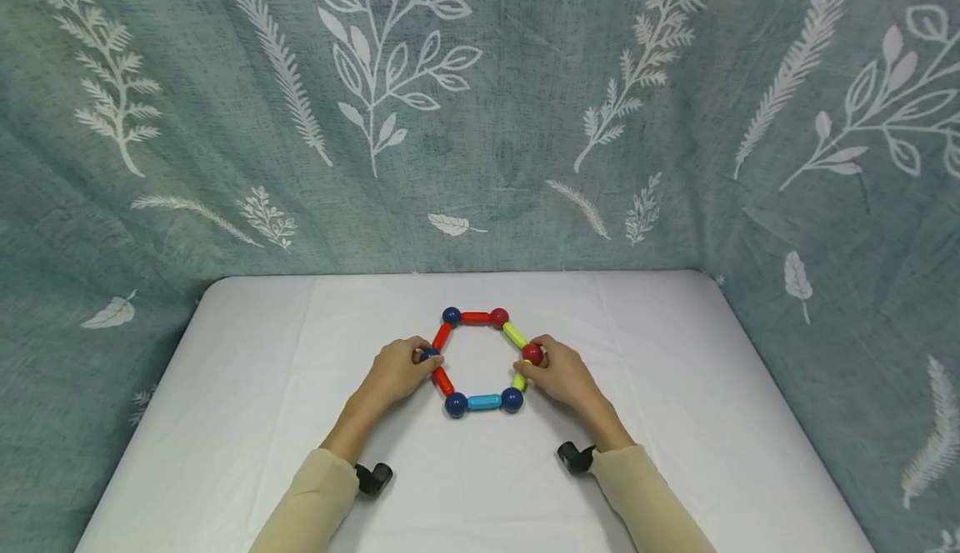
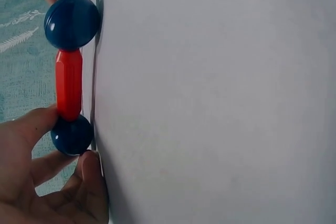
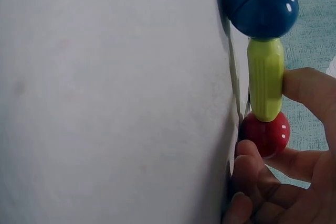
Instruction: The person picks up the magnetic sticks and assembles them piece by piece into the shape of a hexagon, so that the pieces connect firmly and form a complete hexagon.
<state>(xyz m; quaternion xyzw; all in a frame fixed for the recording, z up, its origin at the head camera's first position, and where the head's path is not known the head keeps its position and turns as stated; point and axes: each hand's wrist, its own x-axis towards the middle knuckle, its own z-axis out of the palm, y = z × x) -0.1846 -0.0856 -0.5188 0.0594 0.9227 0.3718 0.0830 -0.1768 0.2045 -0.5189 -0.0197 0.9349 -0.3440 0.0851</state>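
Observation:
A closed ring of magnetic balls and rods lies on the white table (image 1: 300, 453). At its left corner my left hand (image 1: 395, 370) grips a dark blue ball (image 2: 72, 135), thumb and fingers around it, by the end of a red rod (image 2: 69, 85). Opposite, my right hand (image 1: 564, 374) holds a red ball (image 3: 266, 134), its thumb against a yellow-green rod (image 3: 265, 77). The far side has a red rod (image 1: 476, 318) between a blue ball (image 1: 451, 316) and a red ball (image 1: 499, 317). Nearest me, a light blue rod (image 1: 483, 402) joins two blue balls.
Green cloth (image 1: 495, 120) with white leaf prints hangs behind the table and along both sides. A black camera mount (image 1: 373, 480) sits at the left wrist, and another black mount (image 1: 575, 457) at the right. Beige sleeves (image 1: 311, 499) cover the forearms.

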